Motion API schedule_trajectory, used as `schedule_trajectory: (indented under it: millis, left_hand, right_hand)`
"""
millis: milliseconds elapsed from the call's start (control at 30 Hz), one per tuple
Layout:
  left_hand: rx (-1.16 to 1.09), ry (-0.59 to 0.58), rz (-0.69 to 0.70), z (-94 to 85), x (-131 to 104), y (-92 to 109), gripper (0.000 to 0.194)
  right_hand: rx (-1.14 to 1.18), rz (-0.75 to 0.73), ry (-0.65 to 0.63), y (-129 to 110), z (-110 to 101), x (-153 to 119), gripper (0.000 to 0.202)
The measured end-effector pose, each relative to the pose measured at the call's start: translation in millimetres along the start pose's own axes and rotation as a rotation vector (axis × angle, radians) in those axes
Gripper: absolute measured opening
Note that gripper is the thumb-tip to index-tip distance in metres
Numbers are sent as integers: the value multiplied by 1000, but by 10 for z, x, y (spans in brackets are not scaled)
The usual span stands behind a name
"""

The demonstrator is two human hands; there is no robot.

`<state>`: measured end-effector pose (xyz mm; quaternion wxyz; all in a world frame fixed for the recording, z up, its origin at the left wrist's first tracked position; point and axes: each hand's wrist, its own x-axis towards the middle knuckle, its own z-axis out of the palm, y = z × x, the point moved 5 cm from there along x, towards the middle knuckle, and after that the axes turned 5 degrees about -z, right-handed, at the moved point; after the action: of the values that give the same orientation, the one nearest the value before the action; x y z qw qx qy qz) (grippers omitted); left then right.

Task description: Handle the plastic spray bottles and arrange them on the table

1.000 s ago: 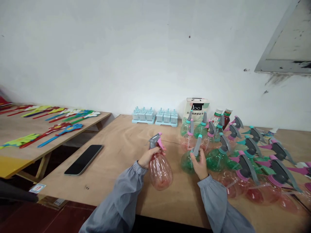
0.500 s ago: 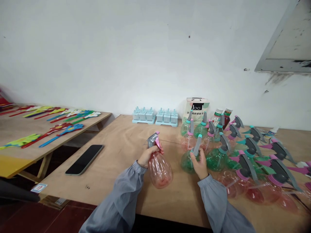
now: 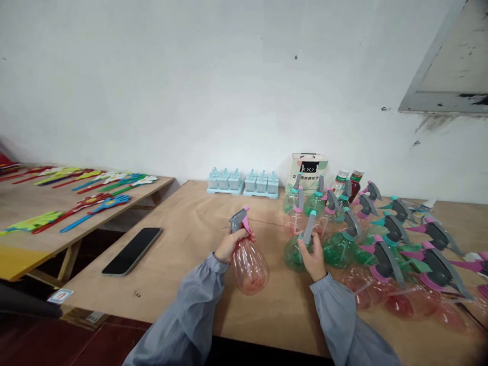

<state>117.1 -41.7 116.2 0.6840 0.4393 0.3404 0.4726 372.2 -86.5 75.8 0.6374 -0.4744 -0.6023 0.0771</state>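
A clear pink spray bottle (image 3: 249,267) with a grey and pink trigger head stands slightly tilted at the middle of the wooden table (image 3: 183,229). My left hand (image 3: 233,244) is wrapped round its neck. To the right, my right hand (image 3: 313,256) grips a green spray bottle (image 3: 293,254) with a grey lever just below its head. Beside my right hand sits another green spray bottle (image 3: 339,249). Several more pink and green spray bottles crowd the table's right side, among them a pink one (image 3: 409,300) near the front.
A black phone (image 3: 132,251) lies at the left of the table. Light blue popsicle moulds (image 3: 224,181), a paper bag (image 3: 307,175) and two labelled bottles (image 3: 355,184) stand near the wall. Colourful hand-shaped clappers (image 3: 110,202) lie on the left table (image 3: 23,249).
My left hand and the pink spray bottle have shifted very slightly left. My right hand keeps its hold on the green bottle.
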Motion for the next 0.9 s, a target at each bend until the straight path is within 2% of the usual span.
schedule_trajectory:
  millis: [100, 233, 300, 400, 500, 600, 767, 900]
  left_hand:
    - [211, 78, 146, -85, -39, 143, 18]
    - [487, 272, 370, -323, -80, 402, 25]
    - [566, 349, 424, -479, -71, 461, 30]
    - [702, 415, 424, -713, -17, 451, 31]
    - [786, 408, 435, -880, 37, 407, 32]
    - [822, 379, 441, -970, 53, 373, 35]
    - [798, 340, 507, -984, -24, 399, 67]
    - [741, 395, 559, -995, -134, 359, 86]
  right_hand:
    - [4, -10, 7, -11, 1, 2, 19]
    - [1, -8, 7, 2, 9, 1, 20]
    - [-4, -2, 15, 12, 6, 0, 21]
    - [4, 6, 2, 13, 8, 0, 21]
    - [12, 8, -15, -7, 6, 3, 21]
    - [0, 7, -19, -22, -2, 5, 23]
    - [-38, 10, -15, 7, -4, -3, 29]
    - [-53, 10, -12, 34, -6, -12, 31]
